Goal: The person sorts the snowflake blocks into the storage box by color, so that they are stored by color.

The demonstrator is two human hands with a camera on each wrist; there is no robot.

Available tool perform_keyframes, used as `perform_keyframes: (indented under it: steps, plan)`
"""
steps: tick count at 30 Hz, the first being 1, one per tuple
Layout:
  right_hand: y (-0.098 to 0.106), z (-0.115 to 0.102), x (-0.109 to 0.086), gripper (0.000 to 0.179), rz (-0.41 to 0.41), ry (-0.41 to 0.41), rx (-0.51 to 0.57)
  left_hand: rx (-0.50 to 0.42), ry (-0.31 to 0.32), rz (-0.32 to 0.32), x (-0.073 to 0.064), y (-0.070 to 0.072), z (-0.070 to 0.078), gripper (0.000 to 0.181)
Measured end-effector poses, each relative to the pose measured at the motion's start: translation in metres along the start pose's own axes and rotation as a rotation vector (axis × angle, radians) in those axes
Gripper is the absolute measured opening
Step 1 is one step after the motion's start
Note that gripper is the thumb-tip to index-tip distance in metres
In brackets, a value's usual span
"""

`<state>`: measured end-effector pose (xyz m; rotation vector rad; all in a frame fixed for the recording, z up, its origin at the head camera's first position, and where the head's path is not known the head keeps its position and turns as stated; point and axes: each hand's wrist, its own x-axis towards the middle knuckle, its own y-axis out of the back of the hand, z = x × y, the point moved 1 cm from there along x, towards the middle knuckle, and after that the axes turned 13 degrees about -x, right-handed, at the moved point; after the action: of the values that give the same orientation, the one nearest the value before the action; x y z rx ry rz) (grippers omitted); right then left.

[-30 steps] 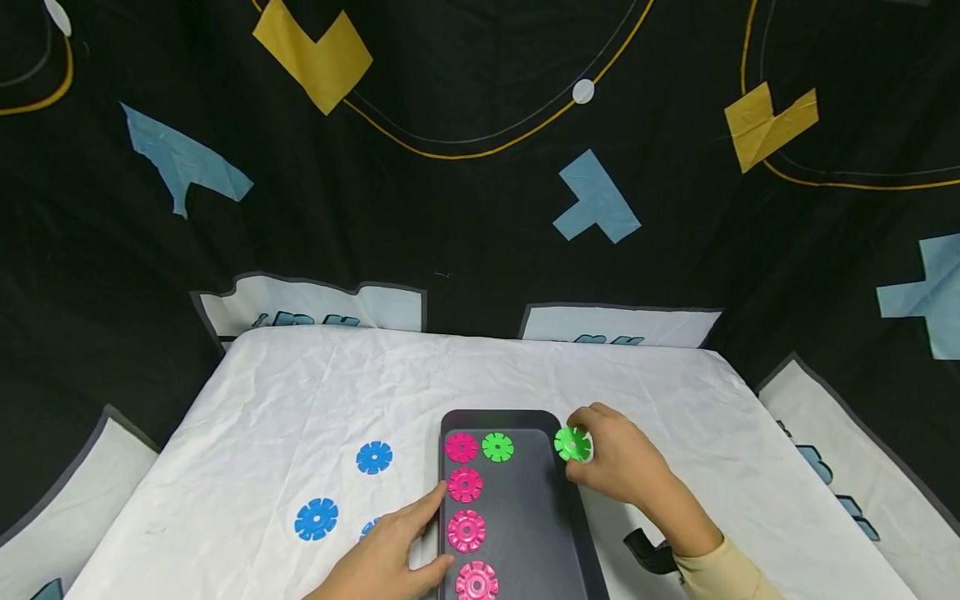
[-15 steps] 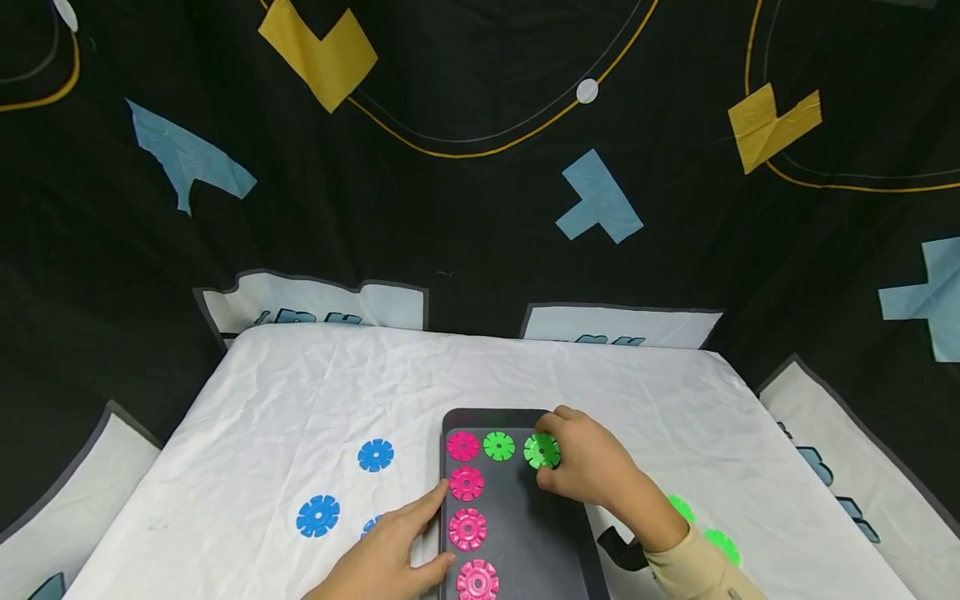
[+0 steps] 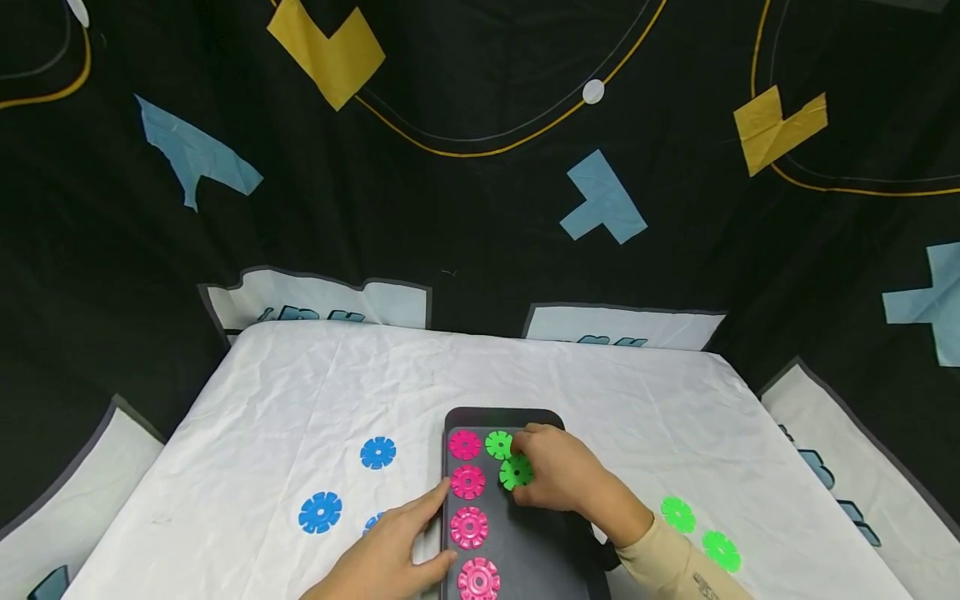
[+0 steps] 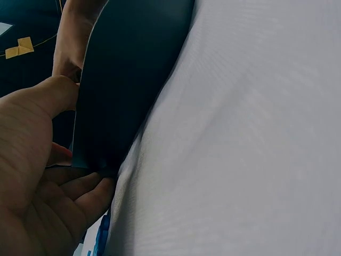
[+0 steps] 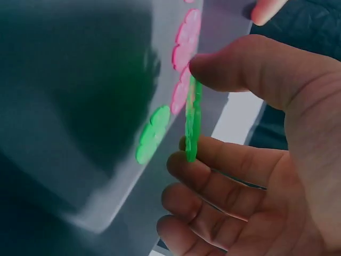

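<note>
Tray (image 3: 528,554) on white cloth (image 3: 262,400): four pink discs (image 3: 460,530). Your right hand (image 3: 558,468) pinches one green disc (image 3: 515,474); left hand (image 3: 392,542) unclenched alongside.

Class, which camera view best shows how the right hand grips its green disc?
The right wrist view: the green disc appears close, edge-on, pinched between thumb and fingers of the right hand. The head view shows its notched face, but small and partly covered by the hand. The left wrist view shows none of it.
</note>
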<state>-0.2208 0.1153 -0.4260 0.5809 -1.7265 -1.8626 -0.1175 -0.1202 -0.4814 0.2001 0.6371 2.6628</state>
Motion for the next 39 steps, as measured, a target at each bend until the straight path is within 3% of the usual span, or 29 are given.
perform_keyframes:
  steps: [11, 17, 24, 32, 39]
  plan:
    - [-0.009, -0.008, 0.014, 0.036, -0.071, 0.017, -0.042, 0.008, 0.004, -0.008, 0.001, 0.0, 0.0, 0.083]
    - [-0.012, -0.008, 0.014, 0.036, -0.068, 0.007, -0.077, 0.031, -0.044, 0.007, 0.0, 0.0, 0.0, 0.082]
    - [-0.015, -0.008, 0.013, 0.034, -0.059, -0.001, -0.08, 0.029, -0.023, 0.009, 0.0, 0.0, 0.0, 0.082]
    - [-0.001, 0.002, 0.0, 0.038, -0.037, -0.044, 0.004, 0.023, -0.01, 0.015, 0.0, 0.0, 0.002, 0.083]
    - [0.008, 0.022, -0.018, 0.042, -0.001, -0.138, 0.051, 0.026, -0.033, 0.025, -0.001, -0.001, 0.003, 0.082]
